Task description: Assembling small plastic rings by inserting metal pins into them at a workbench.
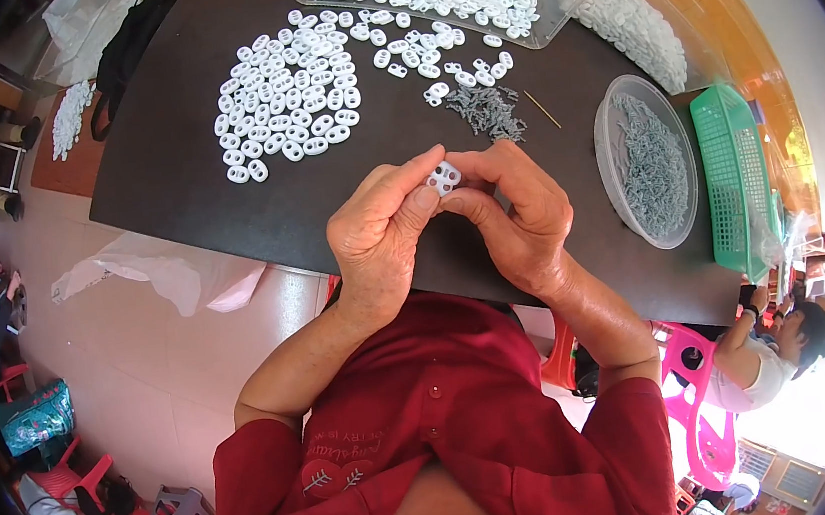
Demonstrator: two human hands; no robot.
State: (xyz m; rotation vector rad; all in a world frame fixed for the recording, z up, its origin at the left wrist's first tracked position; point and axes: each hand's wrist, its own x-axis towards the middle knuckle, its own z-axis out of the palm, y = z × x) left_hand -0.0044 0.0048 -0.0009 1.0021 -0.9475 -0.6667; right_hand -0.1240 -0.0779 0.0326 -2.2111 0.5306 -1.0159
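Close to the table's near edge, my left hand [378, 223] and my right hand [518, 211] meet and pinch a small white plastic piece with holes [443, 179] between thumbs and fingertips. The fingertips cover part of its edges. Beyond my left hand lies a broad group of white oval two-hole pieces [287, 100]. More loose white pieces [421, 47] are scattered further right. Just past my right hand is a small heap of thin grey plastic parts [488, 112].
A clear bin [540, 38] of white pieces stands at the table's far side. On the right are a round tub [606, 152] of grey parts and a green basket [735, 183]. A thin yellowish stick [543, 109] lies on the dark table [162, 173]. Someone sits beyond a pink chair [697, 429].
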